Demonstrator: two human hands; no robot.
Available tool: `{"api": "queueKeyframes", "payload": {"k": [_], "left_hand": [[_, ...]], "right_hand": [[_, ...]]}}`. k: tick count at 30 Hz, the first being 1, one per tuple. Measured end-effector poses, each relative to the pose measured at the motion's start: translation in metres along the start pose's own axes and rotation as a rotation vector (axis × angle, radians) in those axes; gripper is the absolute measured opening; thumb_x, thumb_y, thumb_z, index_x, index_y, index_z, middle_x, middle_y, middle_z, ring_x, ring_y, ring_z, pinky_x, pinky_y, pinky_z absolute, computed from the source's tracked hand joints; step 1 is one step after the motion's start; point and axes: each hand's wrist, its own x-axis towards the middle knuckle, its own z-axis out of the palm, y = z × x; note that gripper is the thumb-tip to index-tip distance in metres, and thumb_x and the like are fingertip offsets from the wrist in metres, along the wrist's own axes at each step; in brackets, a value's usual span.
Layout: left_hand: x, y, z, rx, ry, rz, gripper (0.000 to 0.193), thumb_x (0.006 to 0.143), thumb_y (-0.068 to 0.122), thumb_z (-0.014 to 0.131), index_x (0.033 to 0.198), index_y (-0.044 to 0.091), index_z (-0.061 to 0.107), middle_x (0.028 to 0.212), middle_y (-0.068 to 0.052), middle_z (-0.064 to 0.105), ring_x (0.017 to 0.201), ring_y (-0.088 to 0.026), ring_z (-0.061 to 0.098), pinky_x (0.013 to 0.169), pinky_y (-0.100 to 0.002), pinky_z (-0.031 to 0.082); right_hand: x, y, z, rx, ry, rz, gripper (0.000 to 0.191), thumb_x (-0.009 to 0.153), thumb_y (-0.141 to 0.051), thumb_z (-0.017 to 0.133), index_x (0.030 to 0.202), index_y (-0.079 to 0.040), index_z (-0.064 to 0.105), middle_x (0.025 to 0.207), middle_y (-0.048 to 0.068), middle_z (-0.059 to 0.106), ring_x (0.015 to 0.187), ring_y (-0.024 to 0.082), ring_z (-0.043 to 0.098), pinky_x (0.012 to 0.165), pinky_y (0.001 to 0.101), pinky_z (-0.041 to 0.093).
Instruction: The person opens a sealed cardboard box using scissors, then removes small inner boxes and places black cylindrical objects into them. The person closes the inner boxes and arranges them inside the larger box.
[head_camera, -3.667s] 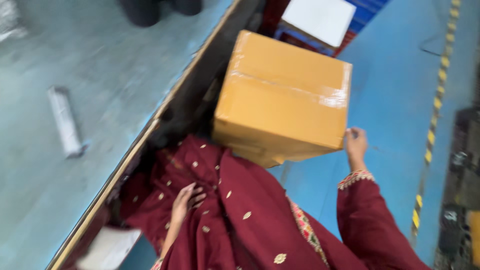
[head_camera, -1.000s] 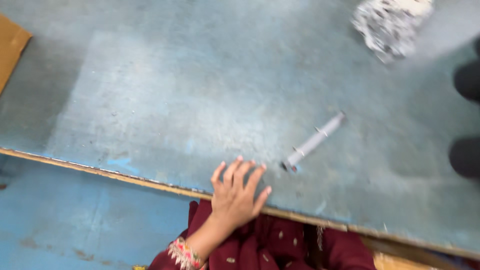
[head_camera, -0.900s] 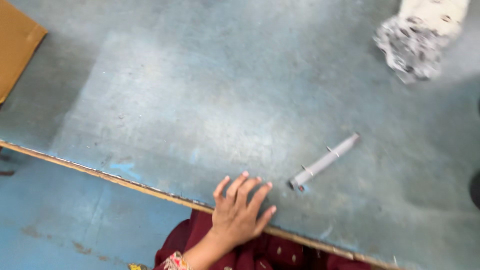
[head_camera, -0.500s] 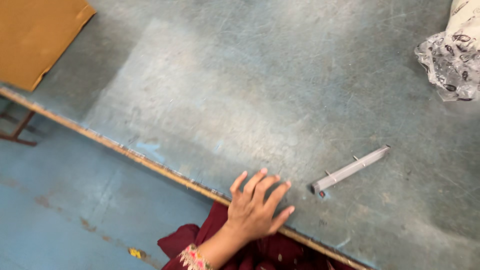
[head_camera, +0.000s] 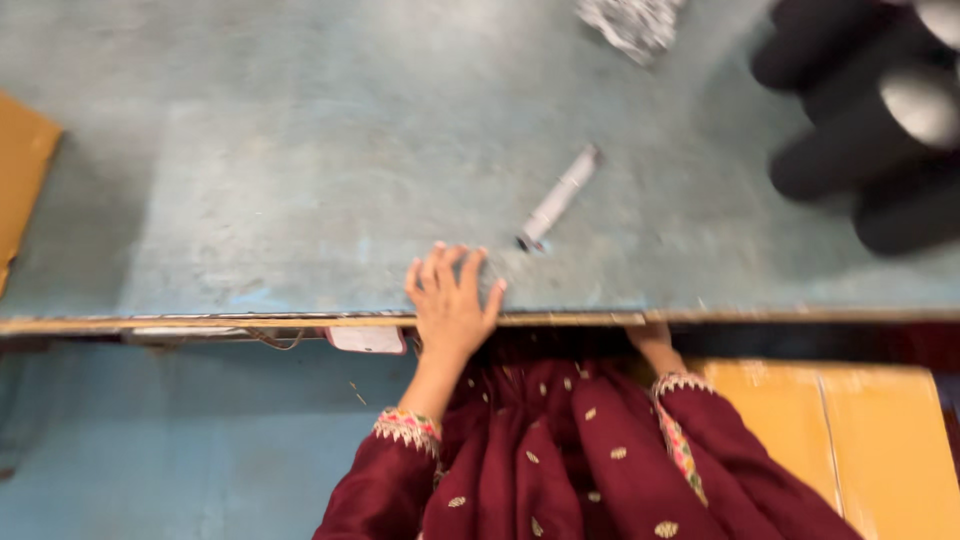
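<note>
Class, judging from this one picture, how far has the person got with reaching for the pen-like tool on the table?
Done: the left hand lies flat, fingers spread, on the table edge. In hand: nothing; it holds nothing, and the right hand is mostly hidden under the edge. Left: the grey pen-like tool lies untouched just beyond the fingertips. A cardboard box sits below.

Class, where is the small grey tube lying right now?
The grey tube lies on the blue-grey table, centre of the head view, just beyond the left hand.
</note>
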Motion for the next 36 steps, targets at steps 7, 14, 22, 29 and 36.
{"api": "queueKeyframes", "payload": {"k": [7, 14, 22, 29, 36], "left_hand": [[-0.016, -0.008, -0.008, 0.007, -0.056, 0.047, 0.048, 0.095, 0.044, 0.071, 0.132, 0.014, 0.064, 0.136, -0.012, 0.053, 0.141, -0.035, 0.04, 0.118, -0.058, 0.023], [-0.018, -0.007, -0.017, 0.014, -0.041, 0.071, 0.049, 0.094, 0.044, 0.074, 0.131, 0.013, 0.064, 0.137, -0.012, 0.053, 0.14, -0.036, 0.038, 0.116, -0.057, 0.023], [-0.026, -0.018, -0.015, 0.008, -0.003, 0.125, 0.046, 0.094, 0.042, 0.078, 0.126, 0.012, 0.065, 0.136, -0.014, 0.053, 0.141, -0.038, 0.039, 0.118, -0.058, 0.024], [-0.03, -0.028, -0.01, 0.045, 0.019, 0.175, 0.039, 0.096, 0.039, 0.078, 0.12, 0.013, 0.064, 0.134, -0.014, 0.053, 0.14, -0.036, 0.04, 0.119, -0.058, 0.024], [-0.035, -0.045, -0.003, 0.062, 0.012, 0.229, 0.036, 0.092, 0.033, 0.072, 0.12, 0.013, 0.064, 0.132, -0.012, 0.052, 0.139, -0.036, 0.04, 0.116, -0.056, 0.024]], "right_hand": [[-0.087, -0.014, -0.061, 0.38, 0.026, 0.407, 0.027, 0.103, -0.019, 0.059, 0.123, -0.002, 0.06, 0.096, 0.022, 0.073, 0.087, 0.037, 0.072, 0.081, 0.0463, 0.055], [-0.151, -0.033, -0.167, 0.335, 0.353, 0.137, 0.021, 0.1, -0.012, 0.062, 0.119, -0.004, 0.07, 0.107, 0.018, 0.074, 0.092, 0.032, 0.071, 0.079, 0.0397, 0.056], [-0.234, 0.015, -0.261, 0.616, 0.546, 0.272, 0.017, 0.107, -0.007, 0.063, 0.121, 0.001, 0.068, 0.098, 0.008, 0.073, 0.091, 0.013, 0.072, 0.083, 0.0278, 0.06], [-0.311, 0.024, -0.334, 0.24, 0.456, 0.503, 0.016, 0.106, -0.008, 0.065, 0.12, -0.002, 0.073, 0.094, 0.01, 0.074, 0.085, 0.015, 0.072, 0.077, 0.0288, 0.056], [-0.307, 0.022, -0.268, -0.005, 0.723, 0.566, 0.013, 0.104, -0.016, 0.072, 0.115, -0.008, 0.072, 0.1, 0.01, 0.075, 0.085, 0.022, 0.074, 0.074, 0.0336, 0.057]]}}
